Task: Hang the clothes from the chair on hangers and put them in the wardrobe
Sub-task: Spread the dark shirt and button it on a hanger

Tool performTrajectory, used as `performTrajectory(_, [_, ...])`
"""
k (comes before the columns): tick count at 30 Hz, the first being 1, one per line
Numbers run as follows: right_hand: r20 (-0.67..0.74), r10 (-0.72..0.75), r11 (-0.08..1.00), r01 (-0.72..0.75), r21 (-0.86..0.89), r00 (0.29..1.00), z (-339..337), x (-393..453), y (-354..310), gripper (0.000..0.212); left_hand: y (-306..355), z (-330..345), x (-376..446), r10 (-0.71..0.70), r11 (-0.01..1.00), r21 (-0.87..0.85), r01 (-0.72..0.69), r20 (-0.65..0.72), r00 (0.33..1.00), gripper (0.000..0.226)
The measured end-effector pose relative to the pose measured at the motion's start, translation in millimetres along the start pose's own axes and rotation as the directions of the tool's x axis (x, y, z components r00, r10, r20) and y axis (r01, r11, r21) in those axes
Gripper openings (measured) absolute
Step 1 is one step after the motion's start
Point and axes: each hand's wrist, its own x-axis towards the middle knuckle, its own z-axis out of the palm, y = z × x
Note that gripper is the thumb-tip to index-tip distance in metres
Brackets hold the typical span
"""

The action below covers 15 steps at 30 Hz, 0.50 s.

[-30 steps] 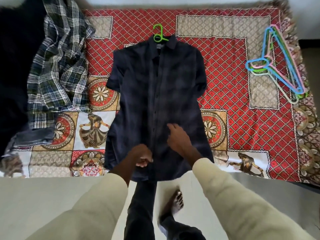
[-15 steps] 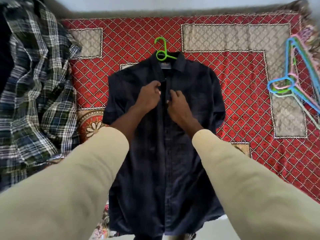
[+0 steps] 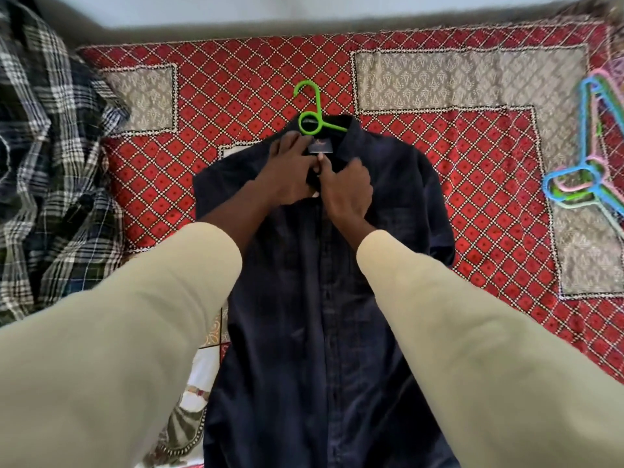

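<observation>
The shirt [image 3: 324, 282] lies flat on the bed [image 3: 236, 79], its hanger [image 3: 312, 111] at 12 o'clock. Your left hand [image 3: 292, 170] and right hand [image 3: 347, 187] pinch the placket under the collar. Hold both edges level and fasten the top button.

Soft, even daylight is falling without hard shadows. The wide lens is bending and blurring the edges, smearing the sleeves [image 3: 141, 349].

Head view, steeply down, close.
</observation>
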Motion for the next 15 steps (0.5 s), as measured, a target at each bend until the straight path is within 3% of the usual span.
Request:
performTrajectory(4, [0.046, 0.051, 0.998, -0.052, 0.020, 0.998, 8, 15, -3, 0.044, -10, -6, 8, 0.063, 0.997, 0.036, -0.063, 0.008, 0.998, 0.025])
performTrajectory(7, [0.010, 0.110, 0.969, -0.110, 0.220, 0.994, 7, 16, 6, 0.014, -12, -15, 14, 0.055, 0.998, 0.024, -0.057, 0.072, 0.996, 0.020])
performTrajectory(12, [-0.011, 0.151, 0.915, -0.135, 0.381, 0.989, -3, 9, 28, 0.011, -4, -33, 34, -0.036, 0.997, -0.046, 0.055, 0.334, 0.942, 0.029])
performTrajectory(15, [-0.016, 0.045, 0.972, -0.040, 0.231, 0.999, -1, 5, 39, 0.016, 2, -53, 42, -0.063, 0.988, -0.097, 0.121, 0.467, 0.882, 0.031])
